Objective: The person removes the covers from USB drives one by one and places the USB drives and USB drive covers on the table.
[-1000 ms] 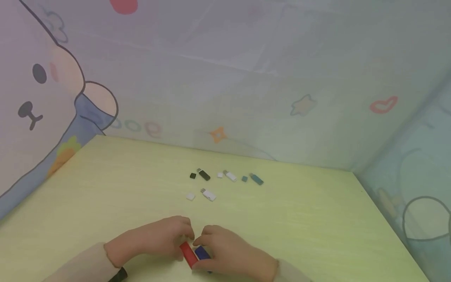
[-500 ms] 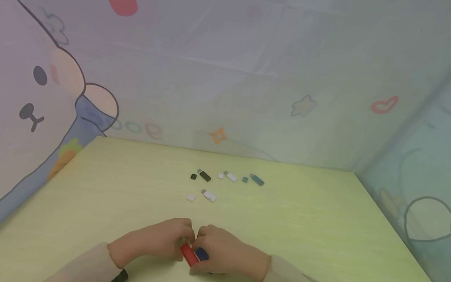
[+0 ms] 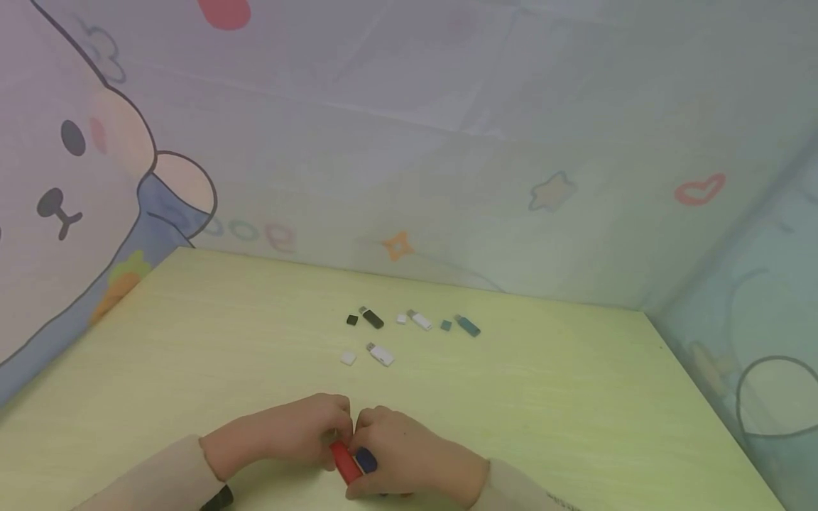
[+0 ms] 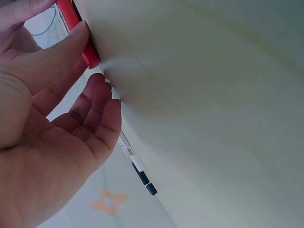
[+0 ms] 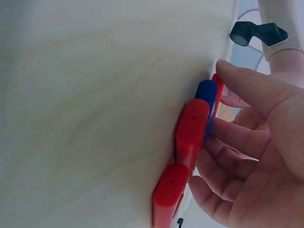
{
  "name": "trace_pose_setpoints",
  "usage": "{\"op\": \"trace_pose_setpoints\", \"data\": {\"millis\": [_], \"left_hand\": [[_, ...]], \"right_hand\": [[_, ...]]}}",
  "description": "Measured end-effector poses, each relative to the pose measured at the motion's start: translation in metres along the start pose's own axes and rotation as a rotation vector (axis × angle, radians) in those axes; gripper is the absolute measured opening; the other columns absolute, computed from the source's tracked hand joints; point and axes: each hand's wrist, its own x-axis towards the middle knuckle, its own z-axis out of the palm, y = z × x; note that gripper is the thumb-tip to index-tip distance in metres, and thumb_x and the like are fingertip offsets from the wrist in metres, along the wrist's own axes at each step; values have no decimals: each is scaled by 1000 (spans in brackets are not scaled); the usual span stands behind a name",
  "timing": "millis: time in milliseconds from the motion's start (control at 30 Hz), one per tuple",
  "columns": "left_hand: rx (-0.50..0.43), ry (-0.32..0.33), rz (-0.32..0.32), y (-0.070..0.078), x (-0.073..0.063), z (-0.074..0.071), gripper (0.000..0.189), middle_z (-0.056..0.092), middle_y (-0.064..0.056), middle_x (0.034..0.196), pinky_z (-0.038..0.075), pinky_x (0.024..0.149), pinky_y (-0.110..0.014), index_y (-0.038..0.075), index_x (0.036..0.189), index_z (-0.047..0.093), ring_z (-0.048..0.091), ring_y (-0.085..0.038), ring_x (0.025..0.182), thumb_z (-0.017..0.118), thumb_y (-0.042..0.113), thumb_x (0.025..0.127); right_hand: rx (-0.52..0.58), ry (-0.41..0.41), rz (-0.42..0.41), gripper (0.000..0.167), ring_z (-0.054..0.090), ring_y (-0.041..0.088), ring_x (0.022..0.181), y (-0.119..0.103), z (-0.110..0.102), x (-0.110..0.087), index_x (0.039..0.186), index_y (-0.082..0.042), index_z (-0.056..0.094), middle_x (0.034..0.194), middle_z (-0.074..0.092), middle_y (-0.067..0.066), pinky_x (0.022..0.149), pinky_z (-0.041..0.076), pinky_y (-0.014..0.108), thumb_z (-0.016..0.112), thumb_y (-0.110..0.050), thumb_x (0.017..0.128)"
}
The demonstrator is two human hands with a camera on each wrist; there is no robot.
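In the head view my left hand (image 3: pixel 307 429) and right hand (image 3: pixel 409 454) meet over a red, stick-shaped piece (image 3: pixel 347 465) with rounded edges. The left thumb lies along its side in the left wrist view, the other fingers loosely bent. Right thumb and fingers pinch the same piece from its two ends. Beside it, partly covered by the right hand, is a blue piece (image 3: pixel 366 460). The right wrist view shows two more red pieces, a nearer one (image 5: pixel 171 190) and a farther one (image 5: pixel 192 126), in a row with the blue one. Their undersides are hidden.
Farther back on the pale yellow table (image 3: pixel 562 397) lie a black USB stick (image 3: pixel 372 318), a white one (image 3: pixel 420 321), a teal one (image 3: pixel 468 326) and another white one (image 3: pixel 381 354). Each has its loose cap at its left. A printed cloth wall (image 3: pixel 447 177) stands behind.
The right fingers have drawn in toward the red piece, and the right thumb has settled at its near end. More of the blue piece is covered. The USB sticks stay put.
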Motion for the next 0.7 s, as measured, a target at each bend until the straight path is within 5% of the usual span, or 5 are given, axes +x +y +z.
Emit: {"op": "trace_pose_setpoints", "data": {"millis": [400,700], "left_hand": [[0,-14,21,3,-1,-4,22,52,13,79,44,68,-18,13,83,71,46,1,73,81,2,67],[5,48,62,12,-5,-16,12,57,16,81,45,71,-20,16,84,66,51,-1,77,75,9,79]], "right_hand": [[-12,26,-65,25,42,-2,73,6,2,0,94,-19,73,83,54,-15,66,34,9,78,-38,78],[77,50,-19,24,46,-1,80,4,-18,-13,101,-18,73,87,57,-14,73,38,9,76,-25,78]]}}
